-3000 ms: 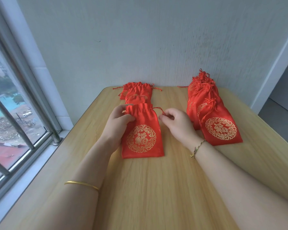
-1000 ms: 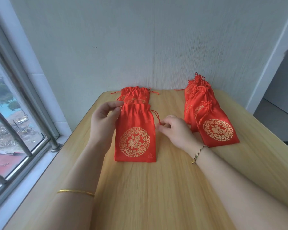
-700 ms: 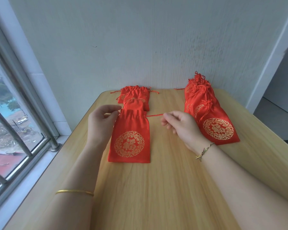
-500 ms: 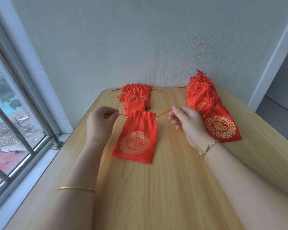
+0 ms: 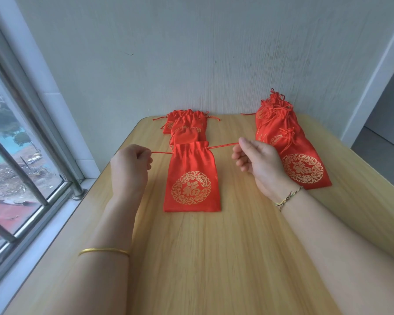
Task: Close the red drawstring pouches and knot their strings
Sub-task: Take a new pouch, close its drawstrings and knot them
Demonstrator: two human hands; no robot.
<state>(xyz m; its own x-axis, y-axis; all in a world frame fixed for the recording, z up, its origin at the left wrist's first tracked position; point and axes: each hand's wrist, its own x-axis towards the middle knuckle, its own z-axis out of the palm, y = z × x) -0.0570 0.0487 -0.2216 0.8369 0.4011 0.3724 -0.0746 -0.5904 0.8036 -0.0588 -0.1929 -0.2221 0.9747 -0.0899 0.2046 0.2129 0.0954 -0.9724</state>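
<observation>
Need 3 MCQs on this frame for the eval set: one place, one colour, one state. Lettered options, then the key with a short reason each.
1. Where does the front pouch lie?
A. Flat on the table, between the left hand and the right hand
B. On the window sill
C. Hanging in the air from one hand

2. What colour is the round emblem on it?
A. Silver
B. Gold
C. Black

3. What state are its strings in?
A. Knotted together above the mouth
B. Lying slack on the wood
C. Taut to either side, one pinched in each hand

Key:
1 A: it lies flat on the wood with a hand on each side.
2 B: the print is gold on red cloth.
3 C: each string runs straight from the gathered mouth to a hand, and no knot shows.
</observation>
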